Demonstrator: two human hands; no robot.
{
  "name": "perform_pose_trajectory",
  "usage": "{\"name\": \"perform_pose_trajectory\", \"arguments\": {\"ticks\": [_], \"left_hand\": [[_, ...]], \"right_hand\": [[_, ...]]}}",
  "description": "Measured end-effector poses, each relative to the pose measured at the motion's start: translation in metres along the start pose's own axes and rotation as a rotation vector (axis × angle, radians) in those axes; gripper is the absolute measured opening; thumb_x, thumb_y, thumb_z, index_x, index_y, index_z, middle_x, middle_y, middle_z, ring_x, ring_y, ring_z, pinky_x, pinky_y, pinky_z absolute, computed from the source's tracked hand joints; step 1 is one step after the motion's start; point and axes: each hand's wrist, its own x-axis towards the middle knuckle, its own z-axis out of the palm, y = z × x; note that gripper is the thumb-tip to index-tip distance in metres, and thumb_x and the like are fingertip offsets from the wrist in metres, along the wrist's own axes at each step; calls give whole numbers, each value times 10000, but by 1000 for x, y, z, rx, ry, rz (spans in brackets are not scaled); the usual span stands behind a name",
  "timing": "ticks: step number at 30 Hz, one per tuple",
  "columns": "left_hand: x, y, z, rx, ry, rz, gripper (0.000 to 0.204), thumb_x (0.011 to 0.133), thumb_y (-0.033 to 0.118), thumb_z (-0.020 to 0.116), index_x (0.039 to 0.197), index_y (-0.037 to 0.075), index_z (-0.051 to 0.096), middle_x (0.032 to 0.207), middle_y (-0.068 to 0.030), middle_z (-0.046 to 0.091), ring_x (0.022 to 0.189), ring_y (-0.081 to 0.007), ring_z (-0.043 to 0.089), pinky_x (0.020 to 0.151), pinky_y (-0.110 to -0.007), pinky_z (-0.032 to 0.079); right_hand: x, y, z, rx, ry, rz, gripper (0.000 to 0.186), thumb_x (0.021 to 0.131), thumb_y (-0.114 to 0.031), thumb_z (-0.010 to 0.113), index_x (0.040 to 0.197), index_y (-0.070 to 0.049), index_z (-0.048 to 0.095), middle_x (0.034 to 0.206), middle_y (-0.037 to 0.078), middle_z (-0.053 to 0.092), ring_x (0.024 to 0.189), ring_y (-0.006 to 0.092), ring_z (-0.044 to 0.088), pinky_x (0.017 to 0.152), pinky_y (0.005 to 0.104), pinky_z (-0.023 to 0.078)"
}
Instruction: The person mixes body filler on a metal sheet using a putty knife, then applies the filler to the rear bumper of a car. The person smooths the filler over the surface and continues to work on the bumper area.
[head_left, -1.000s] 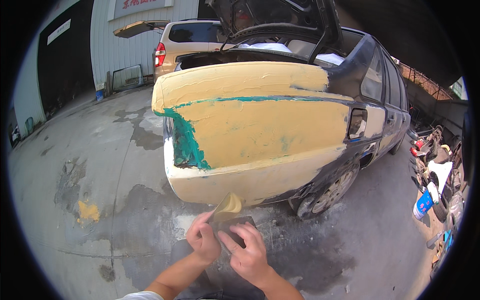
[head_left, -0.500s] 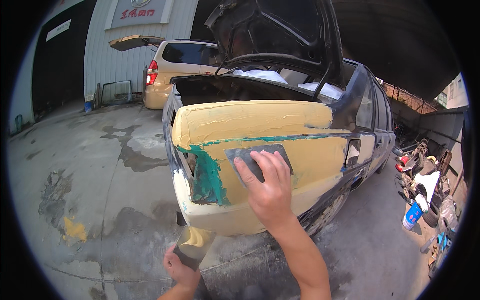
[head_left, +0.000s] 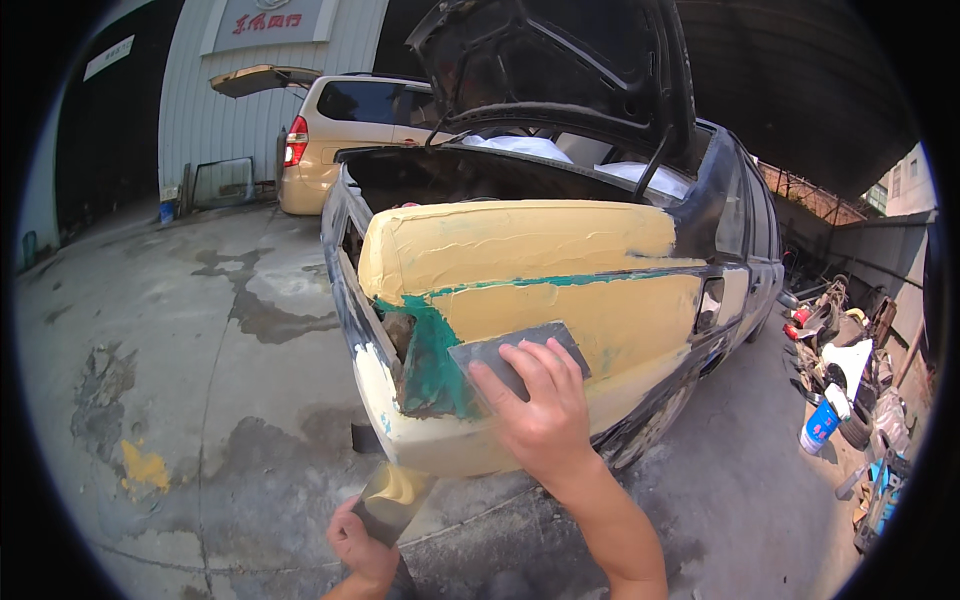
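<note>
An open concrete yard point(head_left: 200, 330), stained and patched, lies in front of a corrugated workshop wall, with a tan van point(head_left: 350, 130) parked far left and scrap and a blue-and-white container point(head_left: 822, 420) piled at the right. In the middle stands a dark car point(head_left: 720, 230), boot lid up, its rear panel point(head_left: 530, 290) thickly coated in yellow body filler.

The right hand point(head_left: 545, 415) presses a flat grey spreader point(head_left: 515, 352) against the lower middle of that panel, fingers splayed over the blade. The left hand point(head_left: 365, 545), near and low, grips a second flat board point(head_left: 392, 500) carrying a dab of yellow filler, held just below the bumper.

Most of the panel already looks covered. What seems left is the bare green patch point(head_left: 435, 365) at the left corner, the thin green seam running across to the right, and probably smoothing the ridged streaks in the upper band.
</note>
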Motion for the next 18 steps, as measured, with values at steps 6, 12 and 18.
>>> {"name": "perform_pose_trajectory", "arguments": {"ticks": [6, 12, 18], "left_hand": [[-3, -5, -3, -3, -53, -32, 520, 939, 425, 500, 991, -88, 568, 900, -111, 613, 810, -179, 580, 741, -317, 477], [2, -3, -9, 25, -15, -24, 509, 942, 418, 498, 987, -84, 571, 900, -107, 614, 809, -173, 580, 737, -316, 477], [6, 3, -11, 59, -1, 2, 506, 939, 423, 501, 987, -76, 572, 900, -102, 617, 812, -169, 582, 740, -314, 476]], "right_hand": [[27, -1, 10, -23, 96, -33, 408, 732, -51, 554, 1116, -148, 654, 1089, 121, 565, 1024, 287, 529, 933, 479, 395], [30, -19, 22, -17, 86, -24, 424, 726, -55, 546, 1126, -144, 652, 1089, 120, 567, 1028, 289, 529, 923, 496, 393], [31, -24, 17, -24, 76, 2, 424, 728, -63, 555, 1134, -144, 648, 1090, 112, 568, 1023, 281, 528, 923, 497, 391]]}}
